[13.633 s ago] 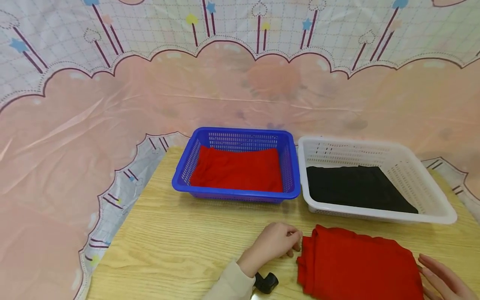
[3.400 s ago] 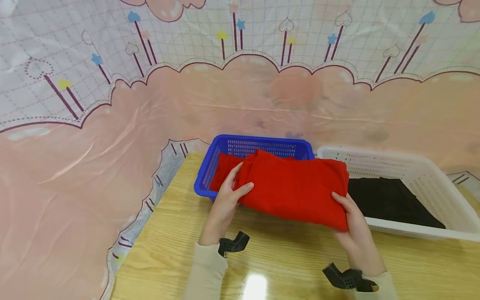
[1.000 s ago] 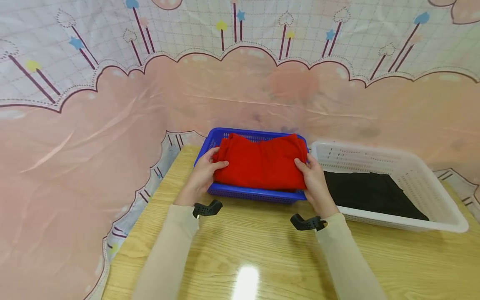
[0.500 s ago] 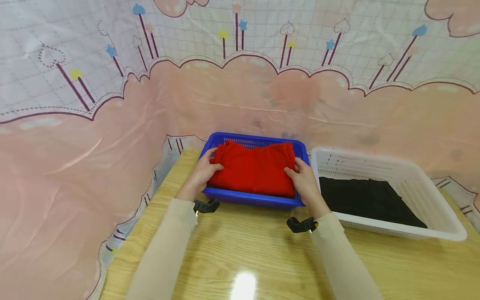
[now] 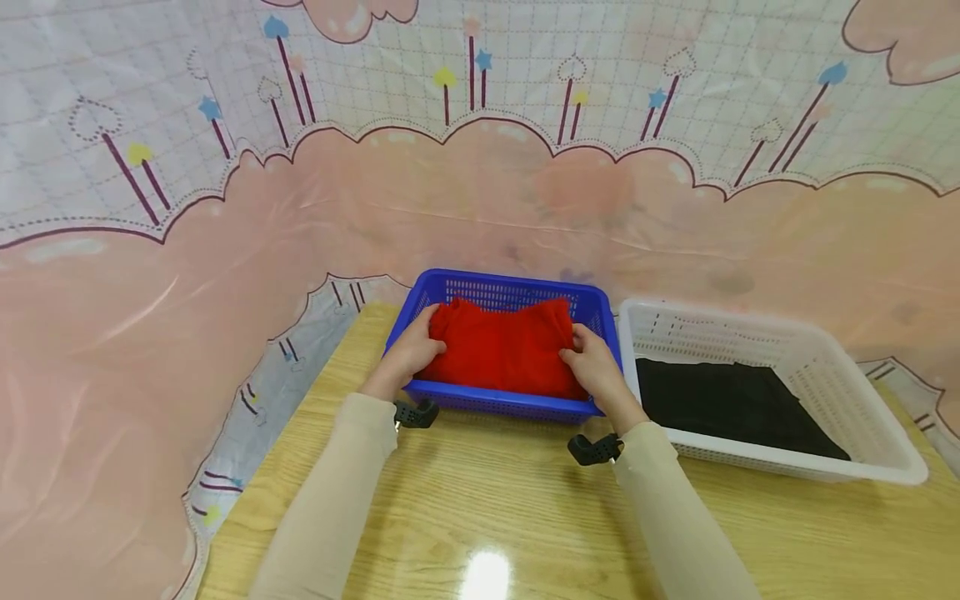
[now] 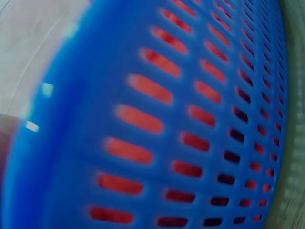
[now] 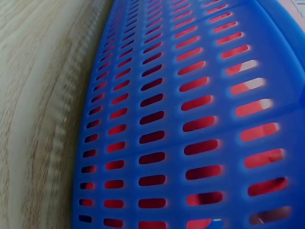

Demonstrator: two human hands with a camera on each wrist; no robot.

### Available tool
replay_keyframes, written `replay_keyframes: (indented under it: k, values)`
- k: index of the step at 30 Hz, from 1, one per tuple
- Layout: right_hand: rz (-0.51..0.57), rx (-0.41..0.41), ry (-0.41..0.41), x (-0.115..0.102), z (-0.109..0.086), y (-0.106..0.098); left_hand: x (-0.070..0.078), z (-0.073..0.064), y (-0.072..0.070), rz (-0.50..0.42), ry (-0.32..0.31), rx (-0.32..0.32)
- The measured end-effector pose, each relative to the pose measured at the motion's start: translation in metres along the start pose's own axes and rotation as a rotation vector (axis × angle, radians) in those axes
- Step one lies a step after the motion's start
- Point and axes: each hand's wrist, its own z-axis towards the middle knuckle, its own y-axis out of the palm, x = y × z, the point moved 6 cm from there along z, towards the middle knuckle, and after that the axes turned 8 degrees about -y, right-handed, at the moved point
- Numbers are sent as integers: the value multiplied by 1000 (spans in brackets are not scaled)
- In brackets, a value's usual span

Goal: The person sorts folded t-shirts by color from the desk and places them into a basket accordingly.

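Observation:
A folded red cloth [image 5: 501, 348] lies inside the blue slotted basket [image 5: 517, 402], low between its walls. At the cloth's left end, my left hand [image 5: 414, 350] reaches over the rim and grips it, thumb on top. My right hand [image 5: 596, 368] pinches the right end, its thumb on the upper face and the fingers behind the edge. In the left wrist view the basket wall [image 6: 76, 119] fills the picture, with red showing through its slots. The right wrist view shows the slotted wall [image 7: 171, 109] with red behind it, close to the wooden table.
A white basket [image 5: 757, 446] stands right beside the blue one, with a folded black cloth [image 5: 731, 408] in it. Both are on a wooden table [image 5: 487, 500]. A printed curtain [image 5: 480, 192] hangs close behind them.
Earlier the red cloth lay on the table at right; both hands then carried it over the blue basket. In the last second hands and cloth have sunk lower into the basket.

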Motion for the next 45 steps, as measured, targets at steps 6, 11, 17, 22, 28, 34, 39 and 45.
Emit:
replay_keyframes:
  k: [6, 11, 17, 22, 28, 34, 39, 45]
  values:
    - [-8, -33, 29, 3, 0, 2, -1, 2, 5, 73, 20, -20]
    - [9, -41, 77, 5, -1, 4, -2, 2, 6, 109, 19, -16]
    - [12, -53, 81, 1, 5, 5, 0, 6, 2, 177, 43, -1]
    - [25, -59, 94, -1, 11, 4, 4, 8, -1, 193, 65, 26]
    - [59, -49, 115, -1, 12, 2, 6, 7, -3, 233, 68, 68]
    - [77, -5, 138, 1, 4, 4, 0, 3, 1, 336, 46, 91]
    - [81, 76, 89, -5, 1, 0, 0, -2, 1, 469, 40, 132]
    - [288, 284, -113, -17, -1, -12, 5, -9, 0, 527, 78, 208]
